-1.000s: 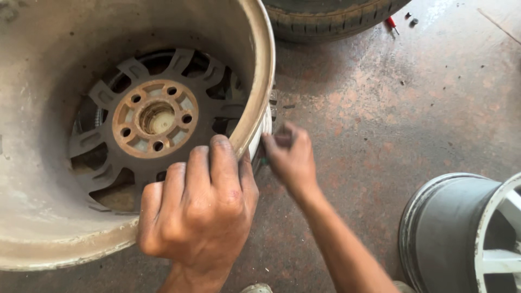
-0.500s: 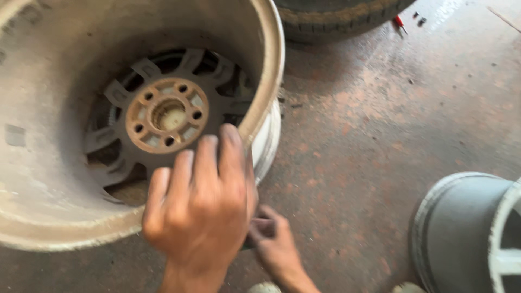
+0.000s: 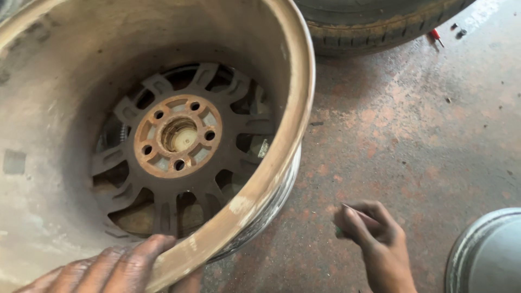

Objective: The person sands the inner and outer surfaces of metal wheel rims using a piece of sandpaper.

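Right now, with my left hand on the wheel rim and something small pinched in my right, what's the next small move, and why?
Probably bring the right hand back up to the rim. It hovers over the floor, clear of the wheel, pinching a small thin object I cannot identify, while the left hand grips the rim's near edge and steadies it.

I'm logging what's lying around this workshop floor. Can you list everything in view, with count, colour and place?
Bare wheel rim: one, dusty tan barrel with rusty brown hub, lying on the floor, filling the left.
Tyre: one, black, top edge, behind the rim.
Second rim: one, silver-grey, lower right corner, partly out of frame.
Small red-tipped item: one, on the floor by the tyre; too small to identify.
Concrete floor: grey with reddish stains.
Left hand: grimy, fingers over the rim's near edge.
Right hand: off the rim, above the floor, pinching a small thin object.
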